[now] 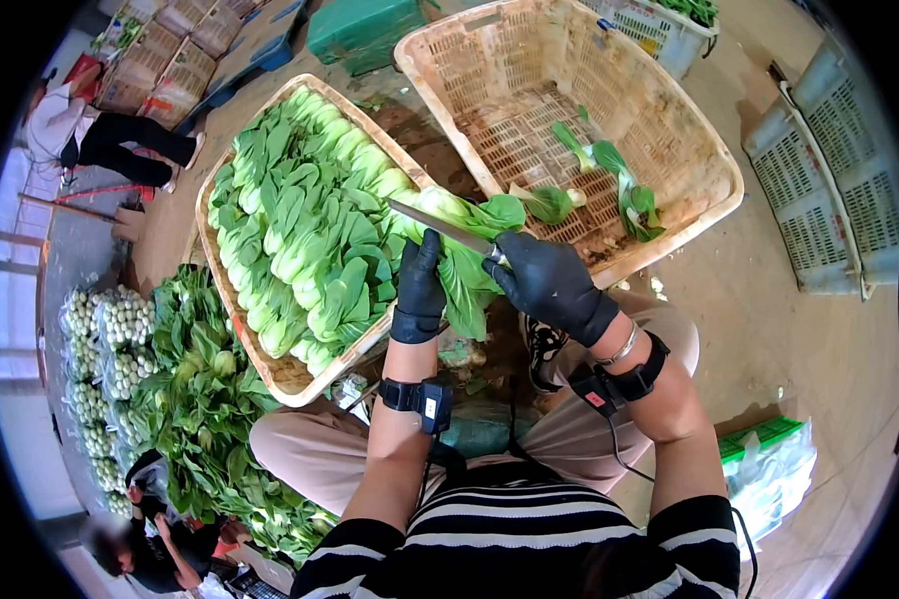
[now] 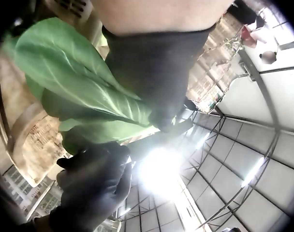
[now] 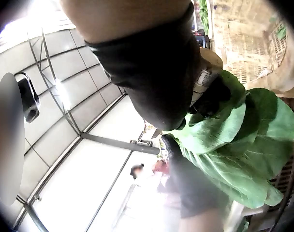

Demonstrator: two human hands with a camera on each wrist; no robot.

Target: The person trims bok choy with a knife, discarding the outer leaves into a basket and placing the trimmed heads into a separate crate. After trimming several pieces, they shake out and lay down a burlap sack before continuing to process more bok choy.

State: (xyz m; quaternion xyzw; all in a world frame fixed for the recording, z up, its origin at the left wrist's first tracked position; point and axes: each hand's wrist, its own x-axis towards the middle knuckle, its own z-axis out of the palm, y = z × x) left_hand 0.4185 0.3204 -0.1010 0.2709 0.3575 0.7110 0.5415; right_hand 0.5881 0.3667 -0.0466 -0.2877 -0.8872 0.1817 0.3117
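Black-gloved, the left hand (image 1: 420,290) grips a leafy green (image 1: 466,290) at its pale base, between the two crates. The black-gloved right hand (image 1: 551,285) holds a knife (image 1: 440,227), whose blade lies across the pale stem end and points left. In the left wrist view, broad leaves (image 2: 84,77) hang beside the left hand (image 2: 147,72), with the right hand (image 2: 91,181) close below. The right wrist view has the right hand (image 3: 149,79) above the leaves (image 3: 224,150); its fingertips are partly hidden. Rows of similar greens (image 1: 305,220) fill the left crate (image 1: 282,379).
A large crate (image 1: 659,110) at upper right holds a few loose greens (image 1: 629,195). Heaped leafy greens (image 1: 205,419) and bagged pale vegetables (image 1: 125,339) lie at left. Stacked crates (image 1: 819,170) stand at right; a green-rimmed basket (image 1: 759,439) sits lower right. Other people are at left.
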